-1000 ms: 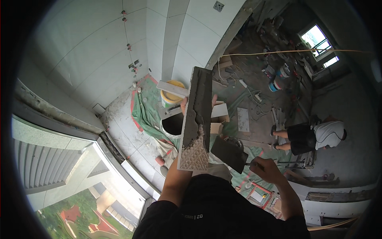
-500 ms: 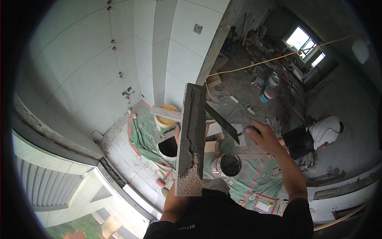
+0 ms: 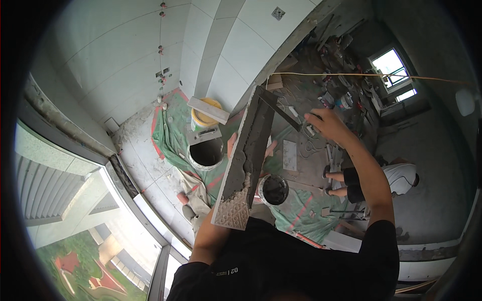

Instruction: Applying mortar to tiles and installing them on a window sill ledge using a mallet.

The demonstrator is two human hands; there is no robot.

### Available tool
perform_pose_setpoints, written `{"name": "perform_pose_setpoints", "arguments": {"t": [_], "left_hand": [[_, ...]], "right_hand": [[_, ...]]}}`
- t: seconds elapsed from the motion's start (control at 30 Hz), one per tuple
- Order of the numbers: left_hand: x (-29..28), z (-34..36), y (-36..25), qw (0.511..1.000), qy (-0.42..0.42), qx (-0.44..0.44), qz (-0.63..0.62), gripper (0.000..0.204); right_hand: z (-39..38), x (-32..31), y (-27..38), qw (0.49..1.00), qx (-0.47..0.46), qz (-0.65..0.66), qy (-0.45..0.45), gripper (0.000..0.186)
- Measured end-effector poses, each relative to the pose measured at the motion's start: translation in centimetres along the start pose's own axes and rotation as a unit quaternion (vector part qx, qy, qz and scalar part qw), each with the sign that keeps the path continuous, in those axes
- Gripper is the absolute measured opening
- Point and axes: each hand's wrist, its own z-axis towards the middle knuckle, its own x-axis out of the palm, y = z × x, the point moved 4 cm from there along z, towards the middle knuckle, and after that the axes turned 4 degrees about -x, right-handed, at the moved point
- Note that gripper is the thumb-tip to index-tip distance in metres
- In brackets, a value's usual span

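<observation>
A long tile strip (image 3: 236, 185) stands slanted in front of me, its back mostly coated with dark grey mortar and patterned at the bare lower end. My left hand (image 3: 232, 143) grips it from behind, fingertips showing on both sides. My right hand (image 3: 325, 123), raised at the right, holds a flat trowel (image 3: 285, 113) by the handle, with the blade at the tile's upper end. Below sit a bucket with dark contents (image 3: 273, 189) and another dark-filled bucket (image 3: 206, 159), with a tool across its rim. A pale board (image 3: 208, 109) rests on a yellow-rimmed bucket (image 3: 203, 121).
Another person (image 3: 389, 178) bends low at the right. Green sheeting (image 3: 168, 120) covers part of the floor. An open window (image 3: 75, 226) is at lower left, tiled walls (image 3: 100, 45) at upper left. An orange line (image 3: 427, 78) crosses toward the cluttered room (image 3: 321, 45) with small buckets and cables.
My right hand and trowel have risen from beside the tile's lower end to its top. The tile now slants more to the right at its upper end. The view has shifted.
</observation>
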Motion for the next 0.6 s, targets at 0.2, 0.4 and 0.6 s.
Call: {"name": "perform_pose_setpoints", "arguments": {"t": [0.2, 0.4, 0.6], "left_hand": [[-4.8, 0.1, -2.4, 0.999, -0.048, 0.020, 0.003, 0.058], [-6.4, -0.3, -3.4, 0.999, -0.017, 0.025, 0.013, 0.063], [-7.3, 0.5, -4.8, 0.978, 0.167, -0.072, 0.100, 0.071]], "right_hand": [[-6.1, 7.3, 0.9, 0.977, -0.185, -0.056, 0.094, 0.040], [-14.7, 11.8, 2.5, 0.971, -0.200, -0.027, 0.125, 0.034], [-7.0, 8.7, 2.2, 0.851, -0.382, -0.346, -0.102, 0.031]]}}
